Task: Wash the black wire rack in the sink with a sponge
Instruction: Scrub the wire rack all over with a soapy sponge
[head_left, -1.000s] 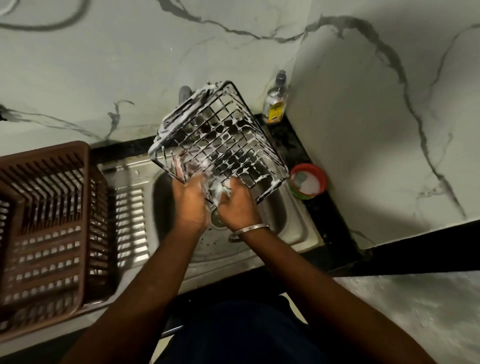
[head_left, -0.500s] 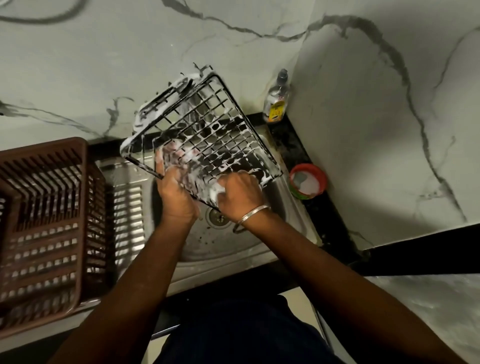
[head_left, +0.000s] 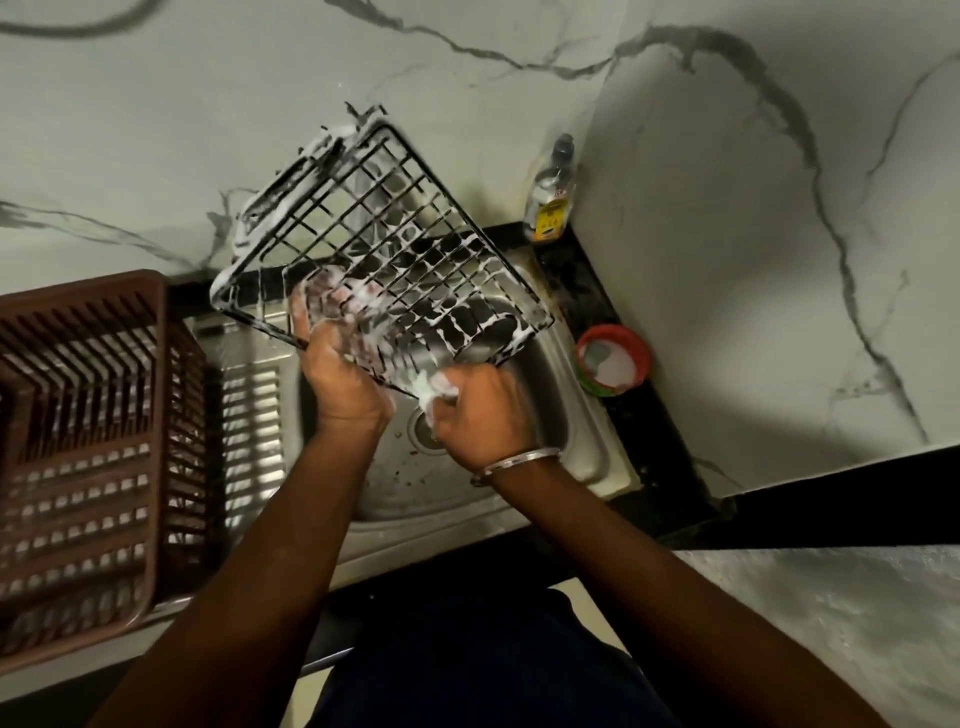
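— Hands first. What do you record?
— Left hand (head_left: 340, 374) grips the near left edge of the black wire rack (head_left: 395, 249), fingers curled up behind the mesh. Right hand (head_left: 480, 415) is clenched round a lathered sponge (head_left: 431, 387), pressed against the rack's nearest corner. A metal bangle (head_left: 519, 460) sits on that wrist.
— Position of the rack?
— Held in the air over the steel sink (head_left: 587, 431), tilted, its far corner raised toward the marble wall (head_left: 156, 130). White suds cling along many of the wires, thickest at the far left rim.
— Surroundings?
— Brown slatted plastic basket (head_left: 93, 441) stands on the draining board at left. On the black table (head_left: 660, 457) right of the basin: a red-rimmed tub (head_left: 613, 358) of pale paste and, farther back in the corner, a clear bottle (head_left: 550, 197) with a yellow label. The drain (head_left: 423, 431) shows just beneath the right hand. Fingers are blurred; I cannot tell finer detail.
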